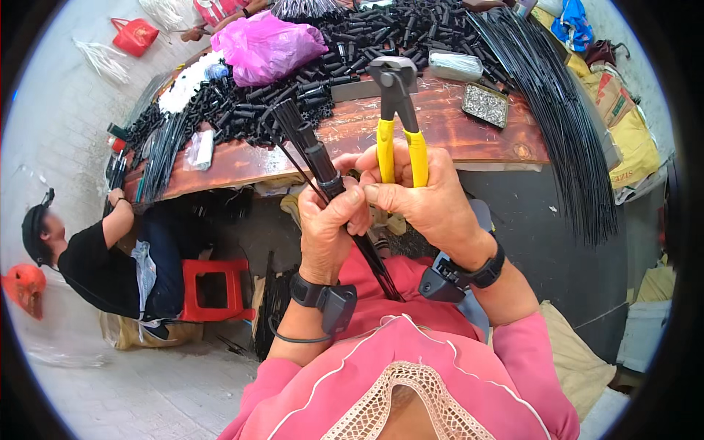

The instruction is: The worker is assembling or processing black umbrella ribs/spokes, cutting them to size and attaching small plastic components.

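Left hand [328,220]: closed around bundle [320,163] of black strands in a sleeve, held above the lap. Right hand [422,196]: closed on pincers [397,110], yellow handles together. Risk: strands likely slip or splay if the hold loosens.

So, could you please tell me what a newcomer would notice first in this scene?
Centre frame, the right hand grips yellow-handled pincers upright, while the left hand holds a bundle of black wires in a black sleeve. Behind them, the wooden table carries heaps of black tubes and a bright pink plastic bag.
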Demonstrator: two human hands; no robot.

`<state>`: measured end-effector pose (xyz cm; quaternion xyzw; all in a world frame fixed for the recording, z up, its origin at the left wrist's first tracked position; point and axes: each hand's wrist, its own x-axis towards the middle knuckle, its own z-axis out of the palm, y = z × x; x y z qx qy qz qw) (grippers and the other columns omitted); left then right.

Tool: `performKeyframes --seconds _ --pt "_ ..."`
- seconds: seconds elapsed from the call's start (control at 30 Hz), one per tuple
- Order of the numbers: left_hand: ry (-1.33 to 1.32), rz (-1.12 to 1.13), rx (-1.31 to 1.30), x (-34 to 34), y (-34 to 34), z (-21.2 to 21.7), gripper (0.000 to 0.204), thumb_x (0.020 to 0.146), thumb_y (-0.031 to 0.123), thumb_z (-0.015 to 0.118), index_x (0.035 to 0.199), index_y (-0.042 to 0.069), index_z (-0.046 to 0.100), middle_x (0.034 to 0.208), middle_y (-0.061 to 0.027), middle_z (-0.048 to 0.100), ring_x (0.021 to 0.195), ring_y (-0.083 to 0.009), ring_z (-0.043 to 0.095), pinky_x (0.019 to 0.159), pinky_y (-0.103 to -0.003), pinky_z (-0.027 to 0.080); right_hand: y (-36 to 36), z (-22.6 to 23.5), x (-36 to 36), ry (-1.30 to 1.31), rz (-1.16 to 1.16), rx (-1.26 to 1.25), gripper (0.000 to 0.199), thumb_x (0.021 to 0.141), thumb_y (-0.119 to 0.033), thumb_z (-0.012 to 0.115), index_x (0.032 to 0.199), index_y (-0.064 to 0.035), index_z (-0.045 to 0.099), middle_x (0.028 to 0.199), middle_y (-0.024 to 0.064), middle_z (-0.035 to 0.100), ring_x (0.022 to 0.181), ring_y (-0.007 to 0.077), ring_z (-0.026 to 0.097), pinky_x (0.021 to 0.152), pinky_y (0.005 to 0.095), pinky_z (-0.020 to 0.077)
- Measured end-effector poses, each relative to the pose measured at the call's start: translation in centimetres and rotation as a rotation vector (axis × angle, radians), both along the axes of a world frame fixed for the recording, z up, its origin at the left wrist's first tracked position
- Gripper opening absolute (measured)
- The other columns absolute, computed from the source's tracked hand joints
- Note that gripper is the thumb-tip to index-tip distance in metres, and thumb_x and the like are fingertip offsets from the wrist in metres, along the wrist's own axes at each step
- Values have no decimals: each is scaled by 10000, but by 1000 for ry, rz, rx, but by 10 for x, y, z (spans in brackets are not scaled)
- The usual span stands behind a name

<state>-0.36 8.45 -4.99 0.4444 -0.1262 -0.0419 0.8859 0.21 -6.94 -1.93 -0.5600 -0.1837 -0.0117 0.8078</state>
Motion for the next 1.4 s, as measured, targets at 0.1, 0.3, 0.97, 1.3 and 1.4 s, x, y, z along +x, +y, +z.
performKeyframes --seconds 0.1,0.3,0.97,1.3,1.4 --pt "-11 -46 -15 1 0 -1 539 860 122 716 1317 -54 488 666 9 524 482 -65 441 446 -226 346 -5 16 -2 83 114 5 223 821 57 628 1043 73 640 817 69 675 653 100 632 579 259 535" --pt "-96 -47 16 4 -8 1 646 969 447 571 1370 -42 435 604 10 485 482 -75 422 453 -222 354 12 10 3 -59 -121 -90 180 831 63 556 1006 34 591 784 65 669 567 101 631 487 254 524" --pt "149 117 -4 2 -8 11 714 1018 610 262 1282 13 553 602 -20 529 448 -100 420 411 -246 302 32 0 0 -22 -185 99 177 828 102 587 972 0 601 764 44 634 509 76 595 405 219 455" --pt "110 54 -16 3 -11 9 710 1027 588 271 1272 -13 558 578 -11 503 441 -83 412 410 -233 314 30 -3 1 25 -159 245 147 854 81 593 983 12 598 789 57 649 497 88 606 391 212 477" --pt "89 16 34 4 -7 4 724 1013 620 236 1315 35 539 602 -23 496 473 -121 418 428 -269 323 28 -1 0 68 -146 296 145 859 82 592 990 20 591 797 67 650 494 94 606 389 215 483"
